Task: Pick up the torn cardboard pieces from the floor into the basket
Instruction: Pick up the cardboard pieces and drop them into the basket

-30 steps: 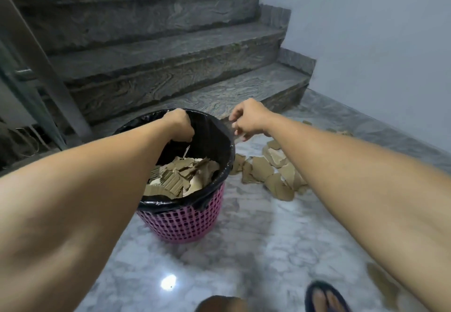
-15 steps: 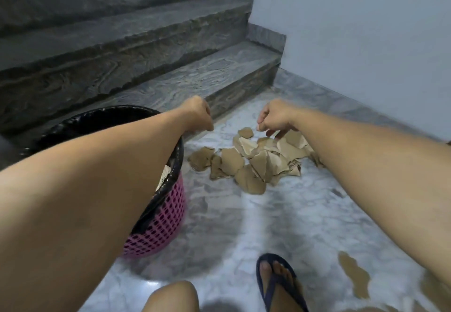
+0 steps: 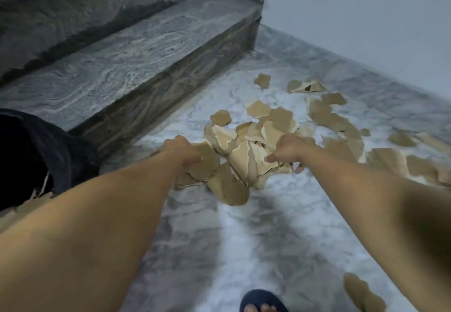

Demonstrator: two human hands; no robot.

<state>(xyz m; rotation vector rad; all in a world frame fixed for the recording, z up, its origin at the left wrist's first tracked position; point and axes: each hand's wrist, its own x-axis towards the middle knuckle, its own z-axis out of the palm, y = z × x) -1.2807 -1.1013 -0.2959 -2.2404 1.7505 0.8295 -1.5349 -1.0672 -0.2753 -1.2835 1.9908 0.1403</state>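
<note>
Starting at the far left, we see the basket with its black plastic liner [image 3: 29,155], cut off by the frame edge, with some cardboard inside. Our left hand [image 3: 181,151] is curled onto a flat brown scrap at the near edge of the heap of torn brown cardboard pieces [image 3: 246,145] on the grey marble floor [image 3: 244,243]; whether it actually grips we cannot tell. Our right hand [image 3: 288,151] pinches overlapping pieces in the heap's middle. More scraps lie scattered rightward. We judge them light, stiff and flat-lying, so they're best taken by raised torn edges, several together.
</note>
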